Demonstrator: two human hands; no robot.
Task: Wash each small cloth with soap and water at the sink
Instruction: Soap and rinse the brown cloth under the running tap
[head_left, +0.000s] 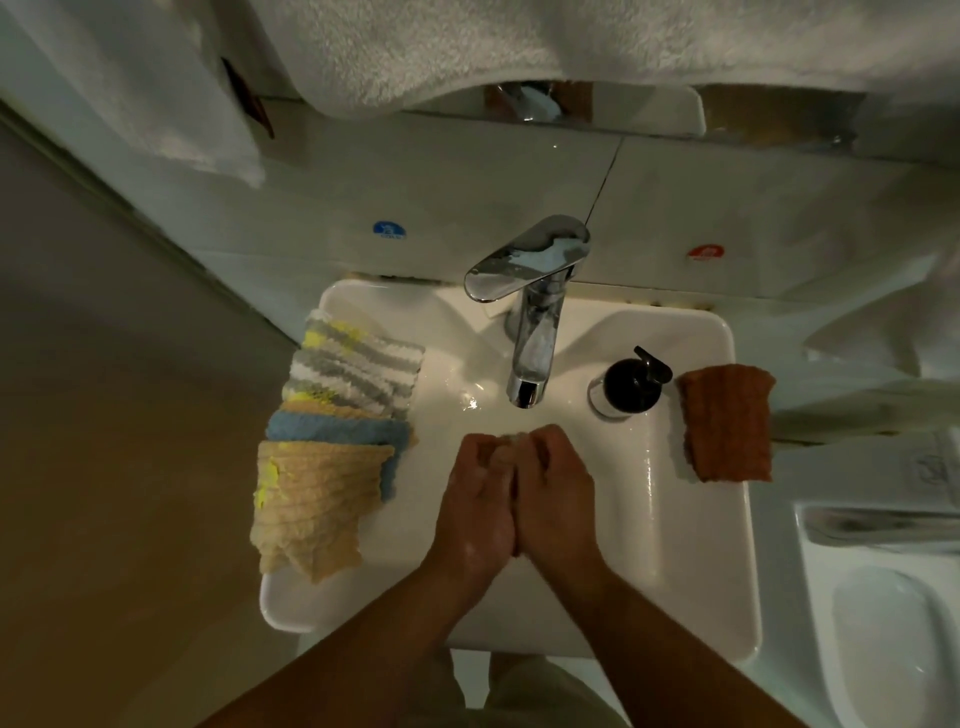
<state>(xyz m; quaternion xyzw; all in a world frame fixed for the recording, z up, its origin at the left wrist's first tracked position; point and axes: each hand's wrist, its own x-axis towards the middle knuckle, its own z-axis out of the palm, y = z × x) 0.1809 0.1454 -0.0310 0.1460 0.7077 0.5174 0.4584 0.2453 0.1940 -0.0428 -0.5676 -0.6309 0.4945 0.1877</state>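
Across the top, a white towel, hanging down over the wall tiles. Below it, a white rectangular sink, wet along the inner right wall. On the left rim, a stack of small cloths: tan ribbed on top and nearest the person, blue beneath, grey, white and yellow stripes toward the wall. Over the middle of the basin, left hand and right hand, pressed heel to heel with fingers curled inward. On the right rim, alone, an orange-brown cloth, laid lengthwise from wall toward the person. At the back centre, a chrome faucet with spout aimed down into the basin; no stream to be made out. Just right of the spout, a black-topped soap dispenser, between faucet and orange-brown cloth. Smallest of all, a wadded cloth, seen only as a pale sliver at the fingertips, gripped by both hands together.

Reads as mid-scrub on one cloth. Probably the lone cloth on the right done and the pile on the left waiting, though cannot tell washed from unwashed by sight.

Turns on this: wadded cloth just short of the spout, straight ahead along the line of the hands, so a short push forward likely enough for a rinse. For more soap, dispenser nearer the right hand. For the next cloth, stack nearer the left.
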